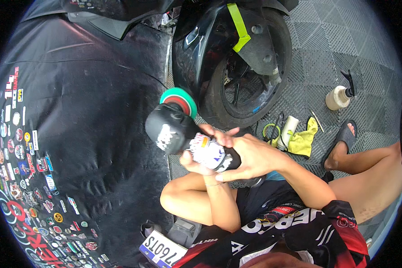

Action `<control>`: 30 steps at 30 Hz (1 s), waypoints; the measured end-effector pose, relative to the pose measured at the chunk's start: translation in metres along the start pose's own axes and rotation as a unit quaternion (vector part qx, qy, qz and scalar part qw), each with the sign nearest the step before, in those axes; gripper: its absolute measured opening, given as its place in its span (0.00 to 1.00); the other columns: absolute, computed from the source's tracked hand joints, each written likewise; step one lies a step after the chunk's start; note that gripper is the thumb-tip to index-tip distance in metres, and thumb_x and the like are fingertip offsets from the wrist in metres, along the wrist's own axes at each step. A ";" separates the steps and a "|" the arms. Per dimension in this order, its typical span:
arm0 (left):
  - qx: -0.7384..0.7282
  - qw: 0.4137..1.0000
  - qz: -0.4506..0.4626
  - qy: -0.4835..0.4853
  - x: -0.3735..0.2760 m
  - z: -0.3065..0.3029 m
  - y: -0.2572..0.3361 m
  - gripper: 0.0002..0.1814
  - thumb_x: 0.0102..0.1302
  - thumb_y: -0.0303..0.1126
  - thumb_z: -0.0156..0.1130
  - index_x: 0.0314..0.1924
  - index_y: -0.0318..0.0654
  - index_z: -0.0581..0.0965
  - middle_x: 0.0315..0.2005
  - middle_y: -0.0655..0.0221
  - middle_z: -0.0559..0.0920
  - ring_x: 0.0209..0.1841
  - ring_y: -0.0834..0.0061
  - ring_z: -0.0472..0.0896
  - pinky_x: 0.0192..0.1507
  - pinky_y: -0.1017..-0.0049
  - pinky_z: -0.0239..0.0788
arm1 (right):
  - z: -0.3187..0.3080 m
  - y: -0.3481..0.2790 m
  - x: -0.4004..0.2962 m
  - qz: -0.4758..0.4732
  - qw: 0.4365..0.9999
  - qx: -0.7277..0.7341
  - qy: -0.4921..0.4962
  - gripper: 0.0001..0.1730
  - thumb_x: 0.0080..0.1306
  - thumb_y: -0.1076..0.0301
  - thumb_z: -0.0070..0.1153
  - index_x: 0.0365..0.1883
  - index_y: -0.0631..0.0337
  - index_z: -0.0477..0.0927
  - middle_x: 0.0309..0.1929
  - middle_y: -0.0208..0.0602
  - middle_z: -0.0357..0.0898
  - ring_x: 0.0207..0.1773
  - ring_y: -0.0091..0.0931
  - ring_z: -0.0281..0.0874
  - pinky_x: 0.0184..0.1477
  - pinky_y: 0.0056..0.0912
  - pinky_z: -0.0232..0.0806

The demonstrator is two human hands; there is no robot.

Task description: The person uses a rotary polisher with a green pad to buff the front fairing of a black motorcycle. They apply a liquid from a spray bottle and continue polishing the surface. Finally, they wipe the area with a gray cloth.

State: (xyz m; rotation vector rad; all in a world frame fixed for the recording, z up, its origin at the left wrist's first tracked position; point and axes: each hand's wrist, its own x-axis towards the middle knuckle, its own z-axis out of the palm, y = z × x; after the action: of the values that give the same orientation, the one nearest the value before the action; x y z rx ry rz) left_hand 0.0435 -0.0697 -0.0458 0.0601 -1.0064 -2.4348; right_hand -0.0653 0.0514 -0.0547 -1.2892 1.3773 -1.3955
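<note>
A black cordless-looking polisher (pixel 176 129) is held at an angle across my lap. Its round pad (pixel 180 98), green with a red and white backing, faces up and away from me. My left hand (pixel 196 164) wraps around the polisher's body from below. My right hand (pixel 254 155) grips the rear of the handle, its thumb along the near side. White stickers with writing cover part of the handle. Just beyond the pad stands a motorcycle wheel (pixel 217 107) with a black fender (pixel 191 50). Yellow-green masking tape (pixel 238 26) runs across a grey panel by that wheel.
A black sticker-covered drape (pixel 104 117) hangs to the left. On the grey tiled floor (pixel 308 77) lie a yellow cloth (pixel 303 142), a white bottle (pixel 289 129), a tape roll (pixel 270 129) and a thin stick (pixel 317 120). A spray bottle (pixel 336 98) stands near my sandalled foot (pixel 340 152). A licence plate (pixel 162 249) sits below.
</note>
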 end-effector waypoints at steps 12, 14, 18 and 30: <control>0.004 0.993 -0.113 -0.020 0.040 0.032 0.042 0.43 0.62 0.66 0.56 0.52 0.26 0.68 0.31 0.49 0.80 0.36 0.53 0.83 0.65 0.40 0.61 | 0.018 -0.040 -0.002 -0.025 0.954 0.276 0.115 0.38 0.59 0.55 0.71 0.56 0.71 0.66 0.51 0.43 0.72 0.56 0.28 0.73 0.60 0.33 0.65; -0.002 0.991 -0.130 -0.026 0.049 0.039 0.039 0.43 0.62 0.67 0.55 0.52 0.26 0.68 0.31 0.49 0.80 0.36 0.54 0.83 0.64 0.40 0.62 | 0.010 -0.046 -0.006 -0.028 0.949 0.282 0.136 0.38 0.60 0.56 0.71 0.57 0.71 0.66 0.52 0.42 0.72 0.58 0.28 0.72 0.61 0.32 0.64; 0.010 0.988 -0.155 -0.015 0.065 0.063 0.031 0.44 0.62 0.69 0.52 0.51 0.26 0.68 0.31 0.48 0.81 0.35 0.54 0.83 0.62 0.43 0.65 | 0.004 -0.045 -0.010 -0.059 0.934 0.312 0.166 0.40 0.61 0.56 0.70 0.60 0.73 0.64 0.54 0.42 0.71 0.60 0.27 0.71 0.63 0.31 0.63; -0.005 0.983 -0.181 -0.011 0.085 0.075 0.032 0.46 0.62 0.72 0.49 0.52 0.27 0.69 0.31 0.49 0.80 0.33 0.54 0.83 0.60 0.42 0.67 | -0.005 -0.056 -0.001 -0.075 0.924 0.297 0.229 0.41 0.63 0.54 0.68 0.63 0.70 0.62 0.55 0.41 0.71 0.62 0.28 0.71 0.63 0.32 0.63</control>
State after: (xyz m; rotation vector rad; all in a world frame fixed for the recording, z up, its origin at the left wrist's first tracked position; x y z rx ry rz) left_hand -0.0333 -0.0796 0.0426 0.2319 -1.0712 -2.7714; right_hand -0.0631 0.0592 0.0006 -0.6973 1.0079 -2.1111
